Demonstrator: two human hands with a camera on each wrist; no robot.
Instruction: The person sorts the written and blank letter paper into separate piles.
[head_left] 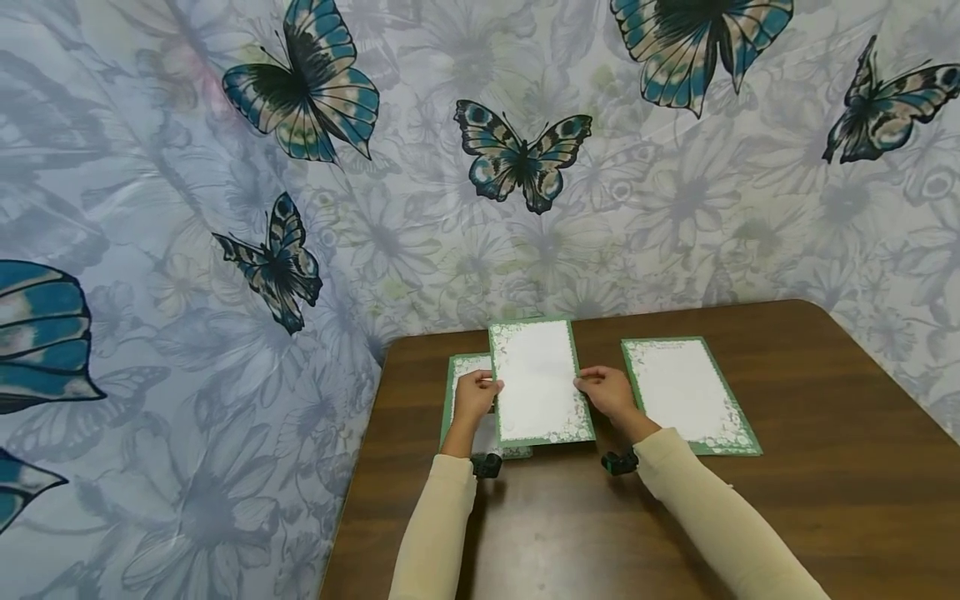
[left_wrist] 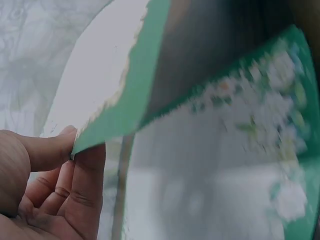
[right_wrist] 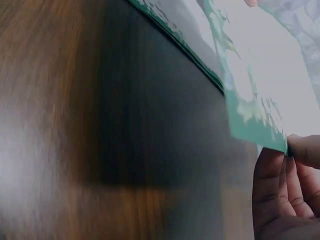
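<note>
Both hands hold up a sheet of paper (head_left: 536, 383) with a green border and floral corners. My left hand (head_left: 476, 395) pinches its left edge between thumb and fingers; my right hand (head_left: 606, 390) pinches the right edge. Beneath and to the left, another bordered sheet (head_left: 467, 364) lies on the table, partly hidden by the raised one. In the left wrist view, the lower sheet (left_wrist: 200, 185) shows white flowers along its border. Close up in the right wrist view, thumb and fingers grip the raised sheet (right_wrist: 265, 85) by its edge.
A brown wooden table (head_left: 787, 517) carries a further green-bordered sheet (head_left: 678, 392) to the right of the right hand. Behind the table hangs a pale floral wall covering (head_left: 420, 225) printed with butterflies. Dark wrist cameras (head_left: 619, 462) sit at both wrists.
</note>
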